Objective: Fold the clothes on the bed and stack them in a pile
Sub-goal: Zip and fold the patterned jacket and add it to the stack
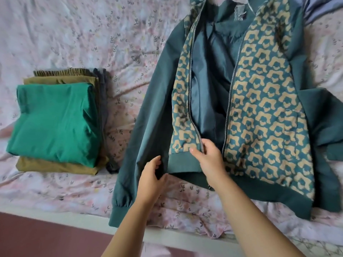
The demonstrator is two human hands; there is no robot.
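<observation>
Head view: a teal zip-up jacket with tan blotch-patterned front panels (259,101) lies front up and unzipped on the bed, collar at the far side, hem toward the person.
Left hand (152,175): fingers curled into the plain teal fabric at the jacket's side, where the sleeve meets the hem.
Right hand (207,156): pinching the silver zipper edge (191,89) of the front panel nearer the pile, just above the ribbed hem band (183,164).
Why that grip: with both hands on one panel, it looks like they're tugging it flat and square so the front can close neatly before any fold.
Jacket texture: smooth, slightly glossy shell on the sleeves. The dark lining inside is sheeny, and the gathered cuff (120,214) hangs at the bed's edge. It's slippery stuff and likely to slide as it folds.
Pile: a bright green folded garment (53,123) sits on top of an olive-brown folded garment (55,166), with a grey folded piece (103,86) showing along the side. The pile is well apart from the jacket, which leaves working room.
Bed: a pale pink sheet with small leaf sprigs (74,34), soft and rumpled.
Far corner: a lilac cloth (319,12) bunched beyond the jacket's shoulder.
Progress: the pile has been started, and the jacket isn't folded yet.
</observation>
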